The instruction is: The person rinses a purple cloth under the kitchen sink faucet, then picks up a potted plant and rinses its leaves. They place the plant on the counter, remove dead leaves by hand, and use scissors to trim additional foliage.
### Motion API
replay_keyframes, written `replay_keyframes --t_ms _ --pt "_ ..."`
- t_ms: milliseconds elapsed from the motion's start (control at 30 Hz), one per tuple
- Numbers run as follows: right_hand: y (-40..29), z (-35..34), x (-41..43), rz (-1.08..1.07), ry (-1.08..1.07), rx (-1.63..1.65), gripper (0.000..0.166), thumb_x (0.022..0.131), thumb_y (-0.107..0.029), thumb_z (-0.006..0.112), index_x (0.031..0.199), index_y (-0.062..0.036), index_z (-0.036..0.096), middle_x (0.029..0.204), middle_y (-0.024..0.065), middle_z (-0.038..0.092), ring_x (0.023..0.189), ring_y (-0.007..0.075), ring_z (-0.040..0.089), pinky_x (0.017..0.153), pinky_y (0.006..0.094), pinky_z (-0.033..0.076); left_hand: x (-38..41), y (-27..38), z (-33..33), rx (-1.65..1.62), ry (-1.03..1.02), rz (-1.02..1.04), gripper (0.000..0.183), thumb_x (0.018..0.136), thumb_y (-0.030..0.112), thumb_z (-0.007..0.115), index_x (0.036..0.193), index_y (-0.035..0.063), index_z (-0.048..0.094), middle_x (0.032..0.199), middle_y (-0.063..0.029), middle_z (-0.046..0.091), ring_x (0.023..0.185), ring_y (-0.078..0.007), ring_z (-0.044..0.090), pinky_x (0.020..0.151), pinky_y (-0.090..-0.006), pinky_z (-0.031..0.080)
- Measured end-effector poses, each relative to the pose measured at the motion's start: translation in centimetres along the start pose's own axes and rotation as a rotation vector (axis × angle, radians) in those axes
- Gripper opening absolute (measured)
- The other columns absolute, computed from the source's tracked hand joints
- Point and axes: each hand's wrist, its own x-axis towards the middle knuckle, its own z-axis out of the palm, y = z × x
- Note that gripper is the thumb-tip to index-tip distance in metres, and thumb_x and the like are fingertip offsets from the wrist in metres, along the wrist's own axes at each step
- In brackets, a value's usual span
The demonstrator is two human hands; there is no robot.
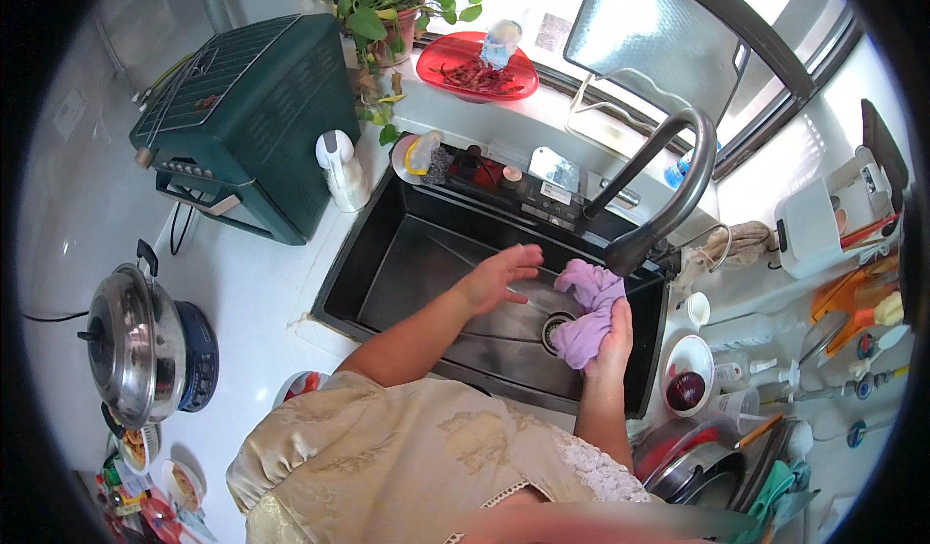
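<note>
My right hand [614, 340] grips a crumpled lilac cloth [592, 304] over the right part of a black kitchen sink [436, 260]. Just above the cloth is the spray head of a dark pull-down faucet [676, 195]; I cannot tell whether water runs. To the left of the cloth, my left hand [501, 279] hovers above the basin with its fingers apart, holding nothing. The cloth partly covers the round drain [556, 330] behind it.
A green toaster oven [261, 130] and a white spray bottle [341, 173] stand left of the sink. Farther left is a lidded steel pot [131, 348]. Right of the basin sit a white bowl with a red onion [685, 390] and several pans [701, 471]. Dried chillies lie in a red dish [443, 53] on the sill.
</note>
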Motion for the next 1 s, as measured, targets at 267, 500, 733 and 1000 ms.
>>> replay_keyframes --t_ms 267,500,733,1000 --pt "4.2 0.8 -0.4 -0.651 -0.187 -1.290 0.062 0.088 -0.051 0.031 0.118 0.0005 0.044 0.128 0.0181 0.038 0.119 0.0325 0.035 0.100 0.0385 0.024 -0.7 -5.4 5.9 -0.414 -0.204 -0.050 0.053 0.088 0.051 0.035 0.128 0.0156 0.037 0.122 -0.0042 0.046 0.111 -0.0178 0.044 0.092 -0.0347 0.036" --pt "4.4 -4.9 -0.2 -0.436 0.053 -1.124 0.049 0.089 -0.042 0.036 0.106 0.0001 0.054 0.118 0.0164 0.046 0.107 0.0296 0.045 0.093 0.0373 0.033 -3.5 -6.5 6.7 -0.106 -0.072 -0.120 0.047 0.091 0.042 0.037 0.125 0.0097 0.038 0.119 -0.0052 0.048 0.105 -0.0174 0.048 0.090 -0.0337 0.038" --pt "4.5 -2.8 2.3 -0.347 0.056 -0.035 0.028 0.080 -0.021 0.052 0.103 -0.0053 0.053 0.095 0.0122 0.055 0.093 0.0244 0.053 0.084 0.0356 0.041 -5.7 -5.7 10.2 1.387 -0.011 1.033 0.046 0.072 0.036 0.061 0.110 0.0114 0.054 0.112 -0.0078 0.050 0.099 -0.0250 0.044 0.083 -0.0380 0.036" --pt "1.2 -0.1 -4.7 -0.378 -0.751 -1.533 0.032 0.075 -0.018 0.056 0.105 -0.0060 0.050 0.097 0.0135 0.056 0.095 0.0252 0.053 0.090 0.0343 0.037 -7.5 -5.5 7.7 1.407 0.060 1.030 0.026 0.077 0.030 0.056 0.094 0.0107 0.059 0.097 -0.0080 0.058 0.083 -0.0253 0.054 0.068 -0.0356 0.043"
